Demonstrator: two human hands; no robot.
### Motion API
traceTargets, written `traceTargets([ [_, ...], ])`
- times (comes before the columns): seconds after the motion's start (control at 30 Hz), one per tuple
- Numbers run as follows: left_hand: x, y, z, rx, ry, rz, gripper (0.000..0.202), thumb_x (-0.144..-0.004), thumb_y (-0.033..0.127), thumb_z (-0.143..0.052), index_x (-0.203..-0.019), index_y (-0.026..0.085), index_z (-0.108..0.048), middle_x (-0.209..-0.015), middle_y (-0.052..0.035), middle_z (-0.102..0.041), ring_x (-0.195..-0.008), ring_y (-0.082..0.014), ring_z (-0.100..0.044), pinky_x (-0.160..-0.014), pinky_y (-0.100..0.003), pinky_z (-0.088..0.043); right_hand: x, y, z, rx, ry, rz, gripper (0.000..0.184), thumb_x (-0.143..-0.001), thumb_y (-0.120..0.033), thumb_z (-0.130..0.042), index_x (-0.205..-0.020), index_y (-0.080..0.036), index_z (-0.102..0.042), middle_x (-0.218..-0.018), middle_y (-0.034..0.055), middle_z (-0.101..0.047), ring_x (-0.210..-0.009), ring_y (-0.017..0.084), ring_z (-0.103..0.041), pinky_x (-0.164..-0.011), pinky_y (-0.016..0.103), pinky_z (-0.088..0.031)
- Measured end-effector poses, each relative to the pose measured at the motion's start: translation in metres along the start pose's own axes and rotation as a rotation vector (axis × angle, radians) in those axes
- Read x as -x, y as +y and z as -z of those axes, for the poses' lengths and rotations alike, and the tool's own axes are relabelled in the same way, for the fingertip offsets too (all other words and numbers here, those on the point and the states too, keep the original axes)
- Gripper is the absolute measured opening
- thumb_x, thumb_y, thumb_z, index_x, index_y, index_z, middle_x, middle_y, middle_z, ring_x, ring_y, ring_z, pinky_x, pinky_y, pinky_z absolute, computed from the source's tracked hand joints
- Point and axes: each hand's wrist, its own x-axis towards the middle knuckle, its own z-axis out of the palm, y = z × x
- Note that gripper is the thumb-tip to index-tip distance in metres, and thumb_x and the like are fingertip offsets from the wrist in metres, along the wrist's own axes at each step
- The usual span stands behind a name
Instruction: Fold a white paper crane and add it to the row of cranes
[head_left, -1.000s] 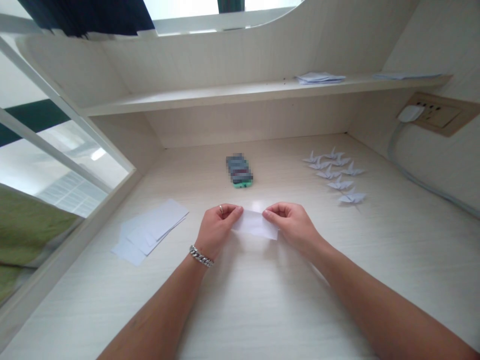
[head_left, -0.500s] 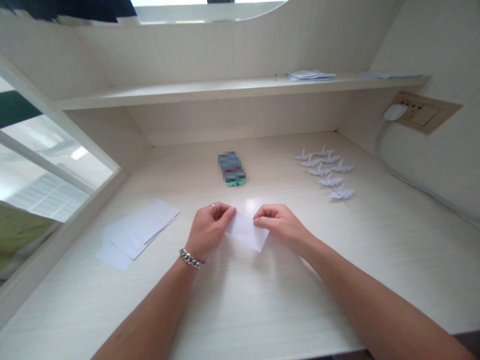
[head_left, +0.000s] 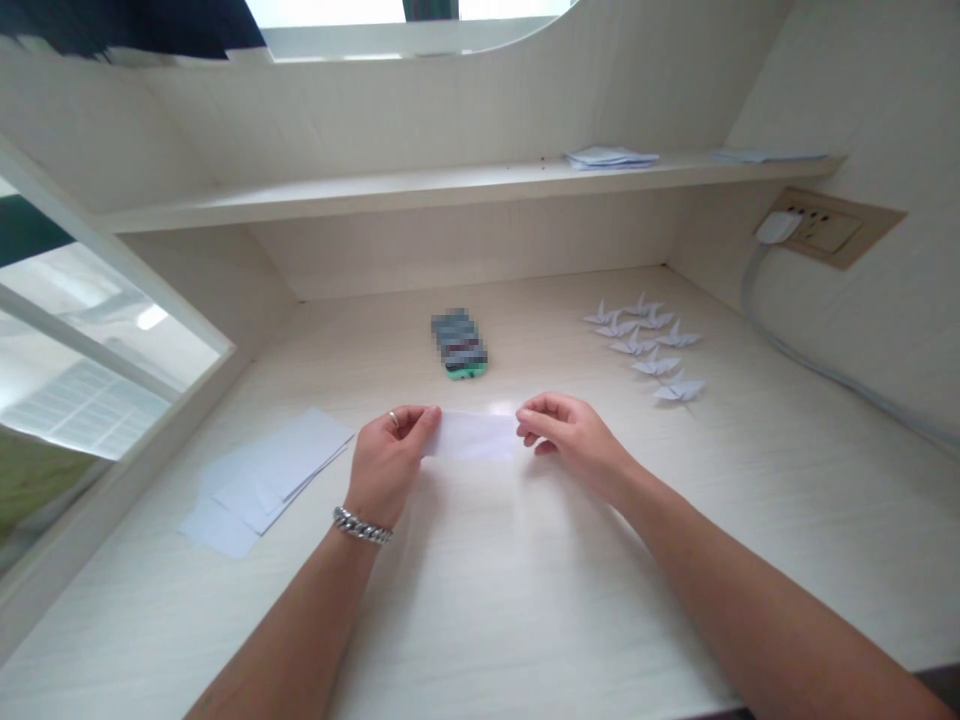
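A white sheet of paper [head_left: 475, 437] is held level between my two hands, above the desk. Its left end is pinched between the thumb and fingers of my left hand [head_left: 385, 462], which wears a ring and, at the wrist, a chain bracelet. At the right end, the thumb and forefinger of my right hand [head_left: 568, 432] close on the upper corner, while the other fingers curl loosely below. Several folded paper cranes [head_left: 655, 367] stand in a group to the right, beyond my right hand. To the left lie loose white sheets [head_left: 262, 480], overlapping.
A phone-like object [head_left: 459, 345] with a green edge, its face blurred, lies beyond the paper. Folded papers [head_left: 611, 158] rest on the shelf [head_left: 360, 197]. From the wall socket [head_left: 832, 230] a plugged-in cable [head_left: 825, 370] runs along the right wall.
The sheet, earlier tilted with a corner pointing down, now shows as a straight horizontal strip. My left hand has shifted left and my right hand has moved slightly right. The view tilted a little.
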Motion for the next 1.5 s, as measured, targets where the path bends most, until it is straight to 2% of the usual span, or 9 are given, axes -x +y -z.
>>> traceTargets([
  [0.2,0.007,0.008,-0.002,-0.178,-0.135,-0.040,0.024,-0.072,0.038,-0.070,-0.072,0.013,-0.069,-0.063,-0.0023,-0.065,-0.057,-0.0123,-0.055,-0.054,-0.022,-0.042,0.001,0.009,-0.004,0.096,-0.017,0.084,0.020,-0.076,-0.035,-0.063,-0.076,-0.015,-0.064,-0.071,0.0011,-0.061,-0.064,0.012,-0.055,-0.059,0.025,-0.044],
  [0.37,0.018,0.015,-0.009,-0.495,-0.438,-0.170,0.019,-0.078,0.032,-0.061,-0.074,0.016,-0.071,-0.068,-0.0029,-0.069,-0.062,-0.0141,-0.058,-0.057,-0.023,-0.042,0.005,0.007,-0.005,0.368,-0.162,0.160,0.016,-0.078,-0.028,-0.060,-0.074,-0.015,-0.067,-0.067,0.0015,-0.063,-0.062,0.013,-0.054,-0.057,0.025,-0.039],
  [0.47,0.021,0.017,-0.012,-0.531,-0.538,-0.180,0.019,-0.079,0.030,-0.059,-0.071,0.016,-0.070,-0.064,-0.0015,-0.067,-0.058,-0.0125,-0.055,-0.054,-0.022,-0.040,0.004,0.007,-0.004,0.342,-0.174,0.152,0.016,-0.077,-0.029,-0.060,-0.073,-0.015,-0.067,-0.067,0.0013,-0.063,-0.062,0.013,-0.053,-0.055,0.024,-0.037],
  [0.77,0.005,0.020,0.013,-0.456,-0.582,-0.121,0.017,-0.077,0.029,-0.061,-0.070,0.016,-0.067,-0.062,-0.0010,-0.064,-0.057,-0.0124,-0.054,-0.057,-0.024,-0.042,-0.009,0.004,0.022,0.083,0.079,0.062,0.023,-0.068,-0.036,-0.070,-0.073,-0.013,-0.068,-0.065,0.0015,-0.063,-0.056,0.012,-0.052,-0.054,0.025,-0.035],
  [0.87,0.003,0.020,0.015,-0.432,-0.491,-0.108,0.017,-0.076,0.031,-0.063,-0.071,0.016,-0.067,-0.063,-0.0021,-0.065,-0.058,-0.0131,-0.055,-0.057,-0.024,-0.043,-0.008,0.002,0.024,0.058,0.120,0.061,0.024,-0.066,-0.036,-0.072,-0.071,-0.014,-0.069,-0.065,0.0016,-0.064,-0.057,0.012,-0.052,-0.054,0.025,-0.036],
  [0.97,0.007,0.019,0.007,-0.321,-0.422,-0.085,0.021,-0.077,0.035,-0.063,-0.074,0.015,-0.068,-0.069,-0.0043,-0.069,-0.060,-0.0139,-0.058,-0.059,-0.025,-0.045,-0.004,0.001,0.017,0.075,0.076,0.045,0.023,-0.067,-0.036,-0.072,-0.070,-0.014,-0.069,-0.064,0.0015,-0.065,-0.056,0.013,-0.053,-0.055,0.025,-0.037],
  [1.1,0.015,0.015,-0.006,-0.287,-0.510,-0.077,0.022,-0.073,0.037,-0.069,-0.074,0.016,-0.072,-0.072,-0.0055,-0.072,-0.064,-0.0161,-0.062,-0.060,-0.025,-0.047,0.000,0.003,0.004,0.074,0.003,0.084,0.026,-0.071,-0.040,-0.070,-0.075,-0.015,-0.070,-0.070,0.0032,-0.068,-0.062,0.015,-0.058,-0.057,0.026,-0.042],
  [1.23,0.014,0.012,-0.006,-0.220,-0.400,-0.043,0.022,-0.073,0.036,-0.071,-0.072,0.015,-0.071,-0.070,-0.0050,-0.070,-0.061,-0.0146,-0.060,-0.056,-0.024,-0.045,0.001,0.004,-0.001,-0.017,-0.057,0.059,0.030,-0.068,-0.038,-0.074,-0.085,-0.014,-0.068,-0.072,0.0031,-0.068,-0.063,0.014,-0.059,-0.059,0.026,-0.045],
  [1.5,0.017,0.015,-0.009,-0.129,-0.468,-0.018,0.023,-0.074,0.035,-0.072,-0.084,0.014,-0.071,-0.078,-0.0067,-0.073,-0.063,-0.0155,-0.064,-0.056,-0.024,-0.047,0.006,0.004,-0.006,0.052,-0.128,0.094,0.018,-0.067,-0.028,-0.074,-0.077,-0.013,-0.071,-0.064,0.0016,-0.066,-0.058,0.012,-0.057,-0.056,0.025,-0.042],
])
